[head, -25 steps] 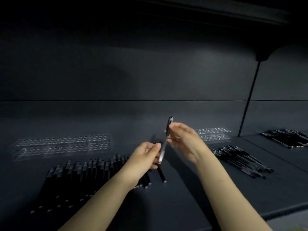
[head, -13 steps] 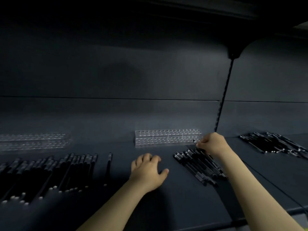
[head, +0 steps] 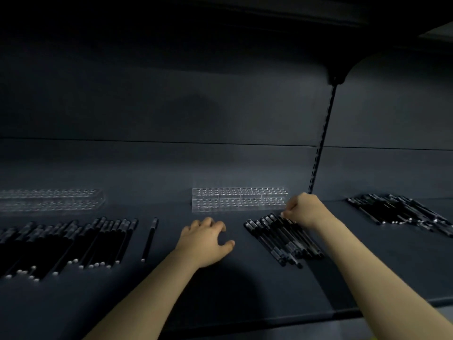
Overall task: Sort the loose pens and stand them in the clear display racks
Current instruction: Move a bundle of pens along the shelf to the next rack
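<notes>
- Two hands are over the shelf (head: pixel 245 290). A second ago they held one pen upright between them; both have since come down.
- Left hand (head: pixel 204 241): released its end of that pen and now rests on the bare shelf. Its fingers are loosely curled and hold nothing.
- Single pen (head: pixel 150 239): lies alone, just left of the left hand and apart from the long row of pens (head: pixel 68 241) further left.
- Middle pile (head: pixel 282 239): loose dark pens lying slantwise, right of the left hand.
- Right hand (head: pixel 302 209): carried the pen across to the far end of the middle pile. Its fingers are curled close and appear to pinch the end of one pen (head: pixel 284 214) against the pile. The grip itself is partly hidden.
- Meaning for the task: the inspected pen has probably been assigned to the middle pile. That points to sorting, with the standing step not yet begun.
- Centre rack (head: pixel 239 200): clear, directly behind the middle pile, with no pen standing in it.
- Left rack (head: pixel 49 200): clear, well to the left, likewise without pens.
- Right pile (head: pixel 397 209): more loose pens beyond the slotted upright (head: pixel 321 153), untouched.
- Brands, labels and writing: none can be read. The pens are dark with pale tips, and any print is too small and dim to make out.
</notes>
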Tool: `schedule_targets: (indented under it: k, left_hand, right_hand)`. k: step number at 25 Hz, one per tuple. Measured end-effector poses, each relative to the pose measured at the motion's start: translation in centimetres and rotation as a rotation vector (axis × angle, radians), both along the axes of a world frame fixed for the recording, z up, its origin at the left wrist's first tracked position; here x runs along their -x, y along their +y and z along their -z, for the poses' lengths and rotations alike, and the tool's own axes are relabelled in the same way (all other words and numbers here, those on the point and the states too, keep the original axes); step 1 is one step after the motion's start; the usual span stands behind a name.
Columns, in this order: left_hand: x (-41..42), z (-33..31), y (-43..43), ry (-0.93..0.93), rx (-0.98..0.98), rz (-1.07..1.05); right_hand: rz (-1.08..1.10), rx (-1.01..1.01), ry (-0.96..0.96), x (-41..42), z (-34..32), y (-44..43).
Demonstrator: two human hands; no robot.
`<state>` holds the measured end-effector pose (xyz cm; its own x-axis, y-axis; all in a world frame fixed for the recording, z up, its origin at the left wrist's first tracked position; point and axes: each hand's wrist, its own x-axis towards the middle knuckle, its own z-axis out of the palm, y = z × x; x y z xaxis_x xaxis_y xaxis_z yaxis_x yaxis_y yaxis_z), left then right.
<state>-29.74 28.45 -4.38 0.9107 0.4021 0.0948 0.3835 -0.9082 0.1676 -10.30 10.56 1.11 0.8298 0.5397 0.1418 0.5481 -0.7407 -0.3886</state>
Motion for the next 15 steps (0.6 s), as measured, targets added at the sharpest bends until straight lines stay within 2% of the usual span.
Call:
schedule_targets:
  k: [4, 9, 15]
  left_hand:
    - [-2.1, -2.4, -2.1, 0.014, -0.034, 0.027]
    - [-7.4, -5.3, -8.1, 0.011, -0.126, 0.117]
    - [-17.0, -5.6, -14.8, 0.033, -0.171, 0.12]
  right_hand:
    - [-0.014, 0.196, -0.048, 0.0, -2.9, -2.8]
    - [0.042, 0.255, -0.083, -2.6, -4.8, -9.8]
    - [0.067, 0.278, -0.136, -12.3, -3.8, -18.4]
